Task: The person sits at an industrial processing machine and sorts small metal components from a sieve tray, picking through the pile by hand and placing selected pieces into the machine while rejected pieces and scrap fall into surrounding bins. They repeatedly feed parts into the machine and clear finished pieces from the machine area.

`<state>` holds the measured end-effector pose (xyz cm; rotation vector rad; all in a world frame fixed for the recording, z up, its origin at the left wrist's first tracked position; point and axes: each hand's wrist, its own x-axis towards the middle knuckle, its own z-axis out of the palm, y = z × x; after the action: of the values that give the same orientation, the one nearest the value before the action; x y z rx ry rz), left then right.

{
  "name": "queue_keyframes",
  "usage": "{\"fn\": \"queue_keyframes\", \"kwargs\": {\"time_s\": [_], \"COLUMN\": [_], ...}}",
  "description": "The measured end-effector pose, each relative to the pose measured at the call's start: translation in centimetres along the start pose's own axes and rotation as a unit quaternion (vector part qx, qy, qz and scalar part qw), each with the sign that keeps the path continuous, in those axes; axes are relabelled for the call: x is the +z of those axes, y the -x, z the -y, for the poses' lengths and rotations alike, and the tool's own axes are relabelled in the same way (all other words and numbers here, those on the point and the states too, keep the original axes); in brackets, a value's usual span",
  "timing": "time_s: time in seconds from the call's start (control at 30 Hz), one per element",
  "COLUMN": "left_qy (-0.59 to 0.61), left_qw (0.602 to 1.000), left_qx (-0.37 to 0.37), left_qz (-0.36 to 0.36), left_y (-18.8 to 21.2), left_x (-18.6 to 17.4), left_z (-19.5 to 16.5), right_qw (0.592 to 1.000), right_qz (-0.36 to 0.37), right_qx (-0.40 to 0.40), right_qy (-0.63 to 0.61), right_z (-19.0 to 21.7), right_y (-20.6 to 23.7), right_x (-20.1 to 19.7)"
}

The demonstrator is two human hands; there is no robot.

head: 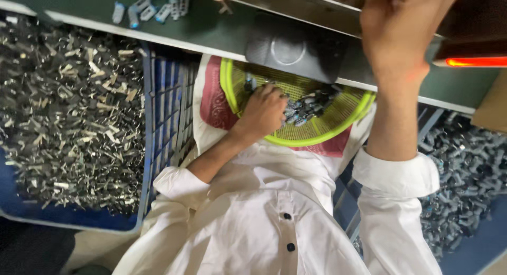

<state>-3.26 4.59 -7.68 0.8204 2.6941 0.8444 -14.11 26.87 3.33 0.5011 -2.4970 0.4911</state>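
Note:
My left hand [264, 110] is curled inside a round yellow-green mesh basket [317, 131] on my lap, its fingers closed on small dark metal parts [306, 110] lying in the basket. My right hand [404, 29] is raised to the workbench [211, 32] at the top right, fingers bent against the edge of a dark machine [475, 21]. What that hand grips is hidden. Both arms wear white sleeves rolled up.
A blue crate [163, 111] on the left holds a heap of small silvery-black metal pieces [68, 116]. Another pile of dark parts [470, 174] lies at the right. A dark pad [293, 48] and several small blue-grey pieces [153, 10] sit on the bench. A red light [475, 62] glows.

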Motion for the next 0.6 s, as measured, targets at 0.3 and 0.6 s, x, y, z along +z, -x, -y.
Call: {"fn": "queue_keyframes", "kwargs": {"time_s": [0.3,0.6], "left_qy": [0.373,0.446], "left_qw": [0.914,0.874], "left_qx": [-0.117,0.050], "left_qz": [-0.106,-0.183], "left_y": [3.7,3.2], "left_x": [-5.2,-7.8], "left_z": [0.0,-2.8], "right_qw": [0.952,0.906], "right_qz": [0.112,0.006], "right_qx": [0.118,0.287], "right_qy": [-0.261,-0.311], "right_z": [11.4,12.4], "right_y": [10.2,15.7], "right_x": [-1.9,0.2]}}
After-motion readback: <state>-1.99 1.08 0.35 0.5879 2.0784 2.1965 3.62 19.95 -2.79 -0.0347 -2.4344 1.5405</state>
